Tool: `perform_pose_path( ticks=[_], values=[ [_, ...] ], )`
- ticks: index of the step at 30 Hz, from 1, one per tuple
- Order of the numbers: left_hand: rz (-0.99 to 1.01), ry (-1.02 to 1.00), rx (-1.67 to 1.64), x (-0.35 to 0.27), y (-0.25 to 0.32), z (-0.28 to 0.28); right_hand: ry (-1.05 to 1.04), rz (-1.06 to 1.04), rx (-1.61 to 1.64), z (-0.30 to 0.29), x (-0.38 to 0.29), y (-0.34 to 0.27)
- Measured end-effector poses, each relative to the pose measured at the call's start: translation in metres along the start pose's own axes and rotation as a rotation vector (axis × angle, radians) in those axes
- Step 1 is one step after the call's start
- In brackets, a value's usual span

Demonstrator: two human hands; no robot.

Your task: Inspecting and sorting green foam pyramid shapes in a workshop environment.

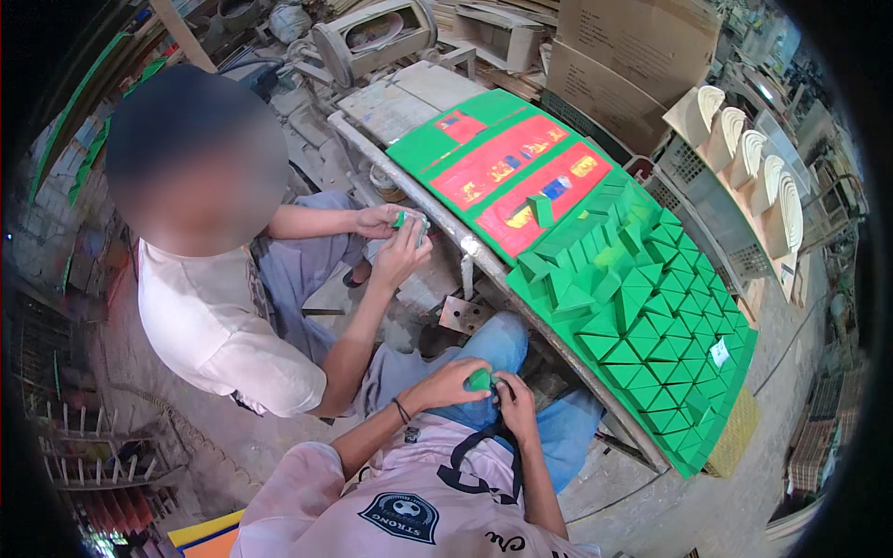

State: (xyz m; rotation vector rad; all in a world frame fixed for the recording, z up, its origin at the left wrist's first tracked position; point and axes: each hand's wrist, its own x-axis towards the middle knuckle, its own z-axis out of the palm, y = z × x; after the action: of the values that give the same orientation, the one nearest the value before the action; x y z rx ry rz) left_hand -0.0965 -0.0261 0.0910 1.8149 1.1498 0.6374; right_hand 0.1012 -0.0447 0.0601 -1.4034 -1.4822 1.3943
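My left hand grips a small green block between thumb and fingers, over my lap. Close against the block's right side, my right hand pinches a small dark item too small to name. To the right stands a long table with a green and red painted surface. Many green triangular blocks stand in tight rows on its near right part, with more heaped loosely beside them. One green block rests on the red area. A small white piece lies on the rows.
A co-worker sits at the left, holding a small green piece in both hands. The table's pale edge rail runs between us and the blocks. Beyond are cardboard boxes, plastic crates and curved wooden pieces. A yellow woven container stands under the table's end.
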Motion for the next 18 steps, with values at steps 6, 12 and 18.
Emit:
perform_pose_path(
  ticks=[6,12,18],
  values=[
    [-0.053,-0.050,0.018,0.000,0.002,0.000,0.033,-0.172,-0.186,0.001,0.003,0.005],
    [-0.025,-0.032,0.024,-0.004,-0.002,0.003,0.041,-0.202,-0.155,-0.001,-0.001,-0.011],
    [-0.046,-0.038,0.025,-0.005,-0.001,0.003,0.072,-0.181,-0.167,0.004,0.003,-0.005]
  ],
)
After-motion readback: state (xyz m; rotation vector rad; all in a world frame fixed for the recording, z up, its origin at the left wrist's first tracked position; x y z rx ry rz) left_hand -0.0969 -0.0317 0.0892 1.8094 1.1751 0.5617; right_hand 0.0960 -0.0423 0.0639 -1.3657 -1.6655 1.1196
